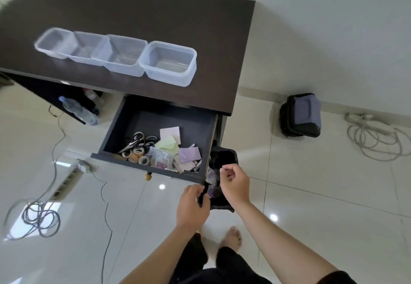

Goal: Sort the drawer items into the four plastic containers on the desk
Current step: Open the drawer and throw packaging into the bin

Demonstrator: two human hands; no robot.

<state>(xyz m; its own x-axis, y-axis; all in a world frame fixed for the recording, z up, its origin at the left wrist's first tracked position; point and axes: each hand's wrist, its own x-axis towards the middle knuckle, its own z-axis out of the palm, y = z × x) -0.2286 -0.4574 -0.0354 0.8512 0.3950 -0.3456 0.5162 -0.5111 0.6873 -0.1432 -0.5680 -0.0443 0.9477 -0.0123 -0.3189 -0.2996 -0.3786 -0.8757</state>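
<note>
**Still at the drawer corner: both hands on a small packet, containers unfilled**

Both hands are held just off the drawer's (155,125) near right corner, over a black bin (224,157) on the floor. Left hand (193,205): fingers curled round a dark, slim item, its long axis roughly upright. Right hand (235,183): fingertips pinching the top of a clear packet (211,179) with purple contents; what it is I cannot tell.

Four plastic containers (170,62) stand in a row along the bench (138,12), near its front edge, nothing visible in them. They lie up and to the left of the hands, and the left hand is nearer.

Remaining stock sits at the drawer's front: scissors (133,144), tape rolls (142,157), sticky notes (189,153). The overhanging bench edge and open drawer lie between hands and containers, so I judge any transfer must rise first.
</note>
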